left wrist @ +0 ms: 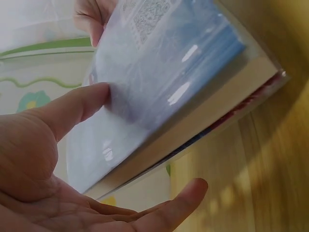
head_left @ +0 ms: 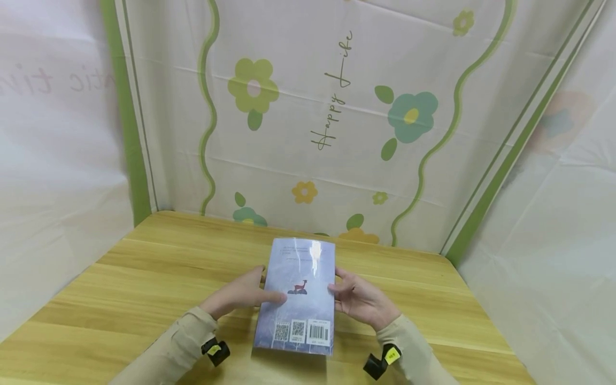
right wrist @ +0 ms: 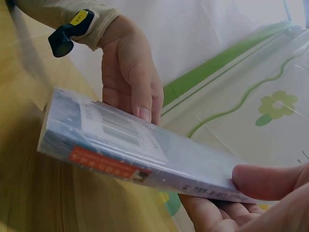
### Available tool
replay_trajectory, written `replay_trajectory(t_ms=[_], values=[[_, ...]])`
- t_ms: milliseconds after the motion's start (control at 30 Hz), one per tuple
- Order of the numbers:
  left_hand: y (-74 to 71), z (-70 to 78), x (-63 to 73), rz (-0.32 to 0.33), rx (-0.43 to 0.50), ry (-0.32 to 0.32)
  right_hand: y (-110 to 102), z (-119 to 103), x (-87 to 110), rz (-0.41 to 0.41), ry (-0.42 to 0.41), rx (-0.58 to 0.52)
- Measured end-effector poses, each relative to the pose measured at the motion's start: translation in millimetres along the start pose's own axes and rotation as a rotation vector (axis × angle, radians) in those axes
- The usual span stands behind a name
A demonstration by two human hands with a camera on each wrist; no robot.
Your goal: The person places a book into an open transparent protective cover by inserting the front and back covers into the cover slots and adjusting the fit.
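A closed book (head_left: pixel 304 310) with a glossy pale blue back cover is held between both hands above the table. A small red deer picture sits mid-cover, and QR codes and a barcode line the near end. My left hand (head_left: pixel 240 295) grips the left side, its thumb (left wrist: pixel 79 107) pressed on the cover and its other fingers beneath. On the opposite side my right hand (head_left: pixel 364 300) pinches the spine edge, thumb on top and fingers under. The right wrist view shows an orange label (right wrist: pixel 107 164) on the spine; the left wrist view shows the page edges (left wrist: pixel 212 104).
Under the book spreads a wooden table (head_left: pixel 159 278). A white curtain (head_left: pixel 298 107) printed with flowers hangs behind it, with white sheets at both sides. Each sleeved wrist carries a small black camera (head_left: pixel 215 351) with a yellow tag.
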State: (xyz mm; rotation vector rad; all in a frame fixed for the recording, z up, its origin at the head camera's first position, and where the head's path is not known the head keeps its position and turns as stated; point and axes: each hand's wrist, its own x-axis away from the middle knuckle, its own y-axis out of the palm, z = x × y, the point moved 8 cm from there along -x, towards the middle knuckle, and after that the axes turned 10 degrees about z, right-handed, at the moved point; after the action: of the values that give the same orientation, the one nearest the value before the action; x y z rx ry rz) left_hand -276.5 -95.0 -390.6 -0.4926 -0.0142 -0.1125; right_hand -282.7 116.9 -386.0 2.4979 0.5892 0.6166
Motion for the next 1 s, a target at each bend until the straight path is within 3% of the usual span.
replay_trajectory(t_ms=[133, 333, 467, 667, 833, 1000], values=[[0.7, 1.1, 0.3, -0.008, 0.012, 0.0, -0.5, -3.1, 1.1, -0.005, -0.015, -0.005], [12.0, 11.9, -0.7, -0.154, 0.173, 0.11, -0.3, -4.2, 1.3, -0.017, -0.016, -0.008], [14.8, 14.2, -0.4, -0.198, 0.236, 0.134, 0.3, -4.8, 1.9, -0.022, -0.014, -0.021], [13.0, 11.9, -0.9, -0.175, 0.262, 0.096, 0.0, -5.0, 2.6, -0.025, -0.008, -0.029], [8.0, 7.0, -2.3, -0.089, 0.235, 0.035, -1.9, -4.5, 2.0, -0.012, 0.002, -0.036], [4.2, 8.5, -1.9, -0.048, 0.216, 0.048, -4.2, -4.7, 1.5, 0.016, 0.003, -0.001]])
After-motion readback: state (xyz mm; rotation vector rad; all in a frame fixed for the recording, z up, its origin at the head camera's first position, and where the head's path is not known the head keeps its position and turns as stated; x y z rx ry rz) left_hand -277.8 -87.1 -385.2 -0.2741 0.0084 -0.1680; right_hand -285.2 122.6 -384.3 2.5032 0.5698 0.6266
